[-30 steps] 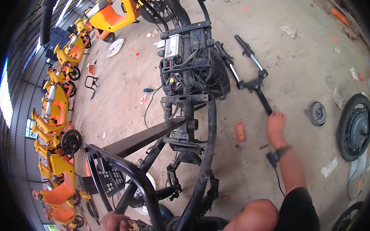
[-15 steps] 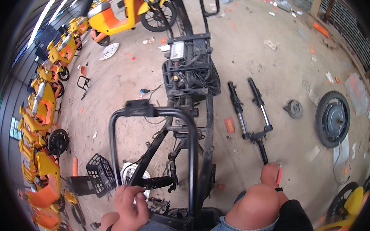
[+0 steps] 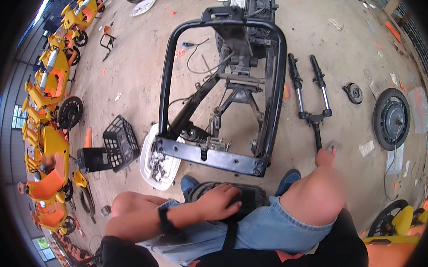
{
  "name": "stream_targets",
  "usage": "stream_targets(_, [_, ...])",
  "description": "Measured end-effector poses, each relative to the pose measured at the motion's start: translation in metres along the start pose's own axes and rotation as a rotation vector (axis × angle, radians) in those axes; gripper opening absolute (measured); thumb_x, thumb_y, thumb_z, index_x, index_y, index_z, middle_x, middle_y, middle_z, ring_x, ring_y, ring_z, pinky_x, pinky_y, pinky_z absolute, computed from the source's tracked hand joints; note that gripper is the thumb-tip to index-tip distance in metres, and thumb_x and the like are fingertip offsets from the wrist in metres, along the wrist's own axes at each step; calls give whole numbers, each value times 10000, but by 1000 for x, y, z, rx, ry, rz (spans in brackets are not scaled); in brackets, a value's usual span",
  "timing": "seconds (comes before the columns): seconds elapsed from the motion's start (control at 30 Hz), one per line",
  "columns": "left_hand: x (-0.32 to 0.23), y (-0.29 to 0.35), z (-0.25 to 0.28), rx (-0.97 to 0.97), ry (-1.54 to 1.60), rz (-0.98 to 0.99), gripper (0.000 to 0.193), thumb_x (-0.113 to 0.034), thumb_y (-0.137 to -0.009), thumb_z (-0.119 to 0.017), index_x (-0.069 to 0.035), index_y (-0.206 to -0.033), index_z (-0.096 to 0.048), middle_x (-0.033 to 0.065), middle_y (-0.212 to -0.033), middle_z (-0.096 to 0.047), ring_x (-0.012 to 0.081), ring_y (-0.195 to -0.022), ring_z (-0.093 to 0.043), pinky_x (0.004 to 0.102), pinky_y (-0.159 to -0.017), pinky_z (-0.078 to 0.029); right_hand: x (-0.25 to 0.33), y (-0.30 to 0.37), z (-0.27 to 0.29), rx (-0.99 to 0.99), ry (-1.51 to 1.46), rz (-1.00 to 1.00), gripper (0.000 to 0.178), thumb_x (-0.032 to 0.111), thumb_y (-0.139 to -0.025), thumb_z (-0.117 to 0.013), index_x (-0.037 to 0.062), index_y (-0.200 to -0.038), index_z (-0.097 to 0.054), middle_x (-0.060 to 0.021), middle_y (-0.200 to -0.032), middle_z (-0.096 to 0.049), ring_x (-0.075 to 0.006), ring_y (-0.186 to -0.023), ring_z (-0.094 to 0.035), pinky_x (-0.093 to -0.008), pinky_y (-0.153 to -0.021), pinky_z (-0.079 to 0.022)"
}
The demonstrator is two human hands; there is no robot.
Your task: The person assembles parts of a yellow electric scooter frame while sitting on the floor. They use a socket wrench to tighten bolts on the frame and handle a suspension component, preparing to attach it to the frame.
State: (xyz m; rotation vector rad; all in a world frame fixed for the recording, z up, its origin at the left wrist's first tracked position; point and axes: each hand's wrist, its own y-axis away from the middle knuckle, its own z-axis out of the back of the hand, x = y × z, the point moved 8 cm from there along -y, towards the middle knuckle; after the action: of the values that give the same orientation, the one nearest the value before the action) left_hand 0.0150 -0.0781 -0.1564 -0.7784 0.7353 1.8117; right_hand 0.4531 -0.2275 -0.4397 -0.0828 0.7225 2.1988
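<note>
A black scooter frame [image 3: 281, 65] stands in front of me, its flat cross plate [image 3: 208, 156] facing my knees. Between my legs lies a black oval part [image 3: 254, 197], partly covered. My left hand [image 3: 218, 201] is over it, fingers curled; whatever they close on is hidden against the dark part. To the right, my right hand [image 3: 324, 158] is low beside my knee, closed on a slim red-handled tool [image 3: 334, 151], mostly hidden. Just beyond that hand, the stem of a front fork [image 3: 314, 118] lies on the floor.
A white basin [image 3: 148, 171] with small metal parts sits left of the frame, beside a black crate [image 3: 120, 143]. To the right lie a motor wheel [image 3: 391, 120] and a round hub part [image 3: 353, 93]. Yellow scooters [image 3: 54, 79] line the left side.
My left hand has left the frame's lower left corner and moved right, over the black oval part. The view has shifted, showing the frame's cross plate. My right hand stays by the fork stem.
</note>
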Motion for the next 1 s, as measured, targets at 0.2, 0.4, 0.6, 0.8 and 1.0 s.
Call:
stream_targets(0.2, [76,45,-143,835,42,249,678,-308,-859,-657,13,-1409,-426,303,-1123,-654,477,-1051,-631,522,-914,-510,10,-20,7,122,-53,45,375,438,-886,-710,103,-1042,-776,-111,-1097,-750,-278,-1071,-706,-433,-884,-551])
stream_targets(0.4, [72,31,-144,924,213,206,644,-240,-833,-639,11,-1382,-415,313,-1031,-658,486,-992,-636,531,-852,-503,5,-14,12,265,-10,60,416,460,-888,-717,132,-1141,-762,-85,-1181,-736,-268,-1132,-686,-449,-938,-497])
stream_targets(0.6, [71,34,-150,1002,298,245,626,-152,-787,-621,13,-1355,-418,317,-1067,-637,488,-968,-635,555,-845,-502,-2,-10,3,86,-40,61,390,429,-898,-700,79,-1057,-763,-106,-1078,-724,-289,-1069,-673,-428,-952,-469])
stream_targets(0.8, [53,71,-182,1181,281,247,670,-117,-802,-608,37,-1401,-353,351,-1180,-603,495,-980,-635,558,-839,-499,-2,-2,-5,-15,-92,20,408,453,-877,-708,79,-1037,-745,-112,-1078,-700,-276,-1038,-656,-426,-934,-461])
stream_targets(1.0, [41,93,-210,1065,311,237,723,-164,-794,-662,31,-1432,-383,318,-1192,-630,496,-1004,-637,538,-856,-514,-3,2,4,-27,-154,-14,464,480,-893,-697,53,-1074,-706,-137,-1111,-707,-304,-1086,-660,-431,-958,-461])
